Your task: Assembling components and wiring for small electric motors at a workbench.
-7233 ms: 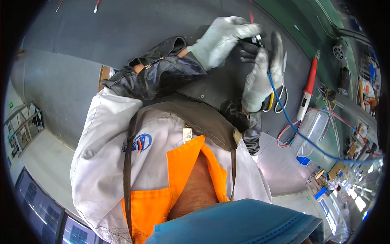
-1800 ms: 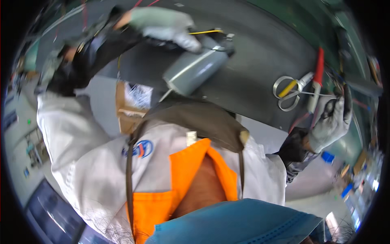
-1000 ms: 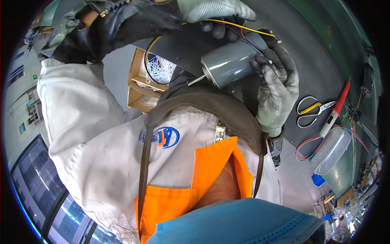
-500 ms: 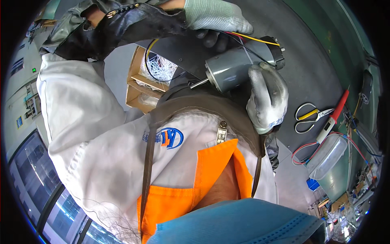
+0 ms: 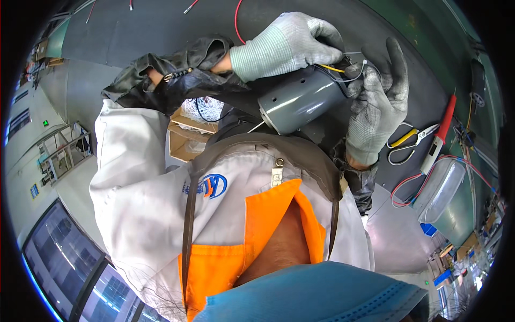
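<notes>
A dark grey cylindrical motor [image 5: 300,102] lies tilted in front of me, its shaft [image 5: 257,127] toward the lower left. Yellow wire [image 5: 333,68] and dark wire bunch near its far right end. My left hand [image 5: 300,43], in a grey-white glove, is closed over that end, and a thin pale strip sticks out from its fingertips. My gloved right hand [image 5: 378,99] pinches a thin pale cable tie [image 5: 360,74] looped by the wires, its other fingers raised. What lies inside the left fingertips is partly hidden.
Scissors with a yellow part [image 5: 403,138] and a red-handled tool [image 5: 444,119] lie to the right. Beside them is a clear-covered oblong fixture [image 5: 442,190] with red wires. A cardboard box [image 5: 185,142] with white strips stands lower left. A red wire [image 5: 237,19] lies behind my left hand.
My left hand has come from behind the motor to above its wired end. The right hand has left the motor's side and now pinches the tie. The wires are gathered closer in.
</notes>
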Motion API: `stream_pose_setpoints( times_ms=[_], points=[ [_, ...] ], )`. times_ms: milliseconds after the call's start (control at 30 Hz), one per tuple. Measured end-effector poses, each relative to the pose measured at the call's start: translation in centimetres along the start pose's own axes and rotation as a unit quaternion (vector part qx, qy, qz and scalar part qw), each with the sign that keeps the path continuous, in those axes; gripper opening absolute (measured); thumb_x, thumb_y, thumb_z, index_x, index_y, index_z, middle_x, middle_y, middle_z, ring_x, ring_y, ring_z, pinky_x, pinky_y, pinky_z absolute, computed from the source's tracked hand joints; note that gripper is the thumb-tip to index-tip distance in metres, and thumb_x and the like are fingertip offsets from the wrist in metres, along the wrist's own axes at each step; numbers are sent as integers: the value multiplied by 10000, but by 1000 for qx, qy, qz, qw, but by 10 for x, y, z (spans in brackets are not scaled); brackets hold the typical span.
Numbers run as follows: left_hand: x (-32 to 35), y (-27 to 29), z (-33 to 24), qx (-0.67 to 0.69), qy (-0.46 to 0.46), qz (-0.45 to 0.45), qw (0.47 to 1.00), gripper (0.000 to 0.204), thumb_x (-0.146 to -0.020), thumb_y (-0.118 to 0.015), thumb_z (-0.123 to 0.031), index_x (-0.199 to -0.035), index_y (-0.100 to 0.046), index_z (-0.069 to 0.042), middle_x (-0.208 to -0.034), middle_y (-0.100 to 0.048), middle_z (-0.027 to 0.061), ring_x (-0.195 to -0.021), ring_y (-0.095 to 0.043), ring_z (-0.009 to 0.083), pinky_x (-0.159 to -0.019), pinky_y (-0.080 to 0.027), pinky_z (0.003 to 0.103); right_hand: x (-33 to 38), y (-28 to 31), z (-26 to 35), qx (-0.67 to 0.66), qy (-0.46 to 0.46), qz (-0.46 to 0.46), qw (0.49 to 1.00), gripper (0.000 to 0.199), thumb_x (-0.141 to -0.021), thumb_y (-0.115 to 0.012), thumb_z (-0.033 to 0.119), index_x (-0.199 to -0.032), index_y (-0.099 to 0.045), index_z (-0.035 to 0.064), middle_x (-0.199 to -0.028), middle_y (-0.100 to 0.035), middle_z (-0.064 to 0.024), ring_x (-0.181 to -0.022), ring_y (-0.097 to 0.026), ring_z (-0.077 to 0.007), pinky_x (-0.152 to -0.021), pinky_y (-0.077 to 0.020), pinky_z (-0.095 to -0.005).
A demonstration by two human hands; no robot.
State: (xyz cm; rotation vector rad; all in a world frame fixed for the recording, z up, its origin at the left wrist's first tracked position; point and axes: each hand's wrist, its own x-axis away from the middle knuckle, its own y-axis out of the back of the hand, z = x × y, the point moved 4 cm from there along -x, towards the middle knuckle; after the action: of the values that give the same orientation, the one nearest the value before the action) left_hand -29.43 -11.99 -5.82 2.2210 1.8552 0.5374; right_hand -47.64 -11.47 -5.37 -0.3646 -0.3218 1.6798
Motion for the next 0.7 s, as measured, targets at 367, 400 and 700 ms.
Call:
stream_pose_setpoints(
  times_ms=[367,400,700],
  points=[
    [4,-6,-8,-31,-22,21,999,290,-942,-746,-183,-1154,-724,12,-1005,-760,77,-905,-694,96,-822,-574,250,1,4,5,71,-30,1,997,547,-946,-607,-66,-1466,-437,-72,-1165,-693,-216,-794,-672,-94,-605,-518,-192],
    [4,-6,-9,-33,-32,17,999,279,-941,-743,-178,-1146,-728,12,-1006,-761,76,-906,-696,97,-822,-574,249,-1,4,8,73,-28,-1,997,547,-946,-607,-66,-1466,-437,-72,-1165,-693,-216,-794,-672,-94,-605,-518,-192],
    [5,-26,-16,-30,-107,-19,994,229,-904,-744,-159,-1094,-754,-32,-977,-757,82,-849,-706,117,-766,-575,261,-2,11,26,446,33,43,893,260,-894,-683,-7,-1151,-712,17,-1032,-722,-101,-814,-683,-160,-666,-542,-275]
  ],
)
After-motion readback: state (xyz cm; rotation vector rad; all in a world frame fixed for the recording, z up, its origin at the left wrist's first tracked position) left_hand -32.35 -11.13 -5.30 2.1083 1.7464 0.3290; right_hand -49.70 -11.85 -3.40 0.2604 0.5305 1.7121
